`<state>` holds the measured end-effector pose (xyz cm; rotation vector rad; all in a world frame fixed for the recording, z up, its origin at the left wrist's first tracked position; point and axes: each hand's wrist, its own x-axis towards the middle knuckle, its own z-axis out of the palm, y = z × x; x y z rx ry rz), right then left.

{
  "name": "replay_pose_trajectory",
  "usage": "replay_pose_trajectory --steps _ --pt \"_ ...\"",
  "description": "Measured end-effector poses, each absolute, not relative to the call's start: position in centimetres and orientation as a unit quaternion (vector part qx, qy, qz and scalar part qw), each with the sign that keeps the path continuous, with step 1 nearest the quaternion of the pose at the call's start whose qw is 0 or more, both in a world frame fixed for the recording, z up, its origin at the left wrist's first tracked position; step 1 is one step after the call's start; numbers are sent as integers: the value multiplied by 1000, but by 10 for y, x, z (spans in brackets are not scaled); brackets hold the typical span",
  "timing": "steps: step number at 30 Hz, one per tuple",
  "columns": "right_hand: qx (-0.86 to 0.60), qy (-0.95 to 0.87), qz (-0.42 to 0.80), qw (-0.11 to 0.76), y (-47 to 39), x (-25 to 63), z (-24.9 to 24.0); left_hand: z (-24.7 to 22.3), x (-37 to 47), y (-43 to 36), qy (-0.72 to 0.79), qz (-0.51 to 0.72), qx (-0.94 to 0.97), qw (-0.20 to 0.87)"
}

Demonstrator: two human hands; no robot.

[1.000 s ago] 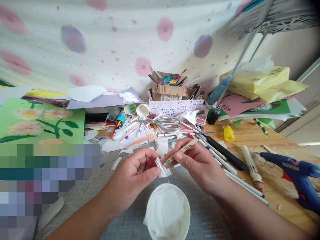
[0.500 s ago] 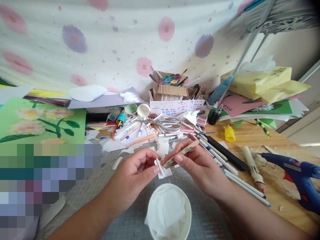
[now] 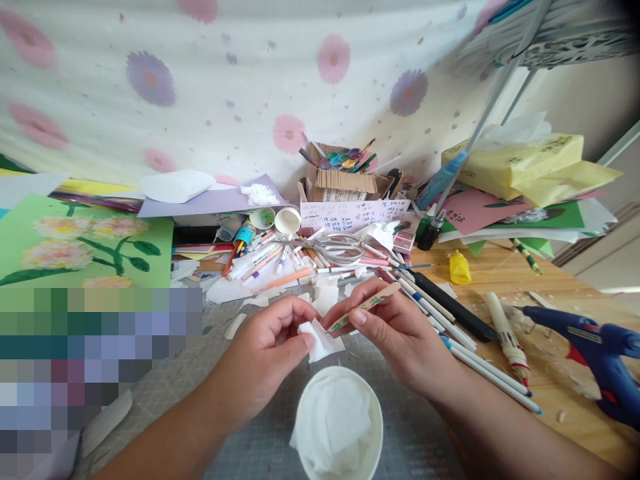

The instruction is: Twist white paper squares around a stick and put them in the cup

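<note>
My left hand (image 3: 277,350) pinches a small white tissue piece (image 3: 321,341) between thumb and fingers. My right hand (image 3: 387,327) is closed around a flat wooden stick (image 3: 367,307) with green markings, its lower tip touching or very near the tissue's upper right side. Both hands are above the grey cutting mat (image 3: 265,427). Just below them stands a white round tub (image 3: 379,433) with white tissue sheets (image 3: 333,420) inside, one hanging over its left rim.
Scissors (image 3: 340,248) and many pens lie behind my hands. To the right are a blue glue gun (image 3: 585,333), a black bar (image 3: 455,307) and a yellow lump (image 3: 459,267). A green flower picture (image 3: 160,233) is at the left.
The tissue in my left hand has opened out from a narrow fold to a wider, flatter piece. Both hands have stayed nearly in place.
</note>
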<state>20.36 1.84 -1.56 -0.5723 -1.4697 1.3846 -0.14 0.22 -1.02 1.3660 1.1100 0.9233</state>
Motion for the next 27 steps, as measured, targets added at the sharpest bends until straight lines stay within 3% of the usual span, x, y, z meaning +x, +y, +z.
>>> replay_pose_trajectory --steps 27 --pt "-236 -614 558 507 13 205 -11 -4 -2 3 451 385 623 510"
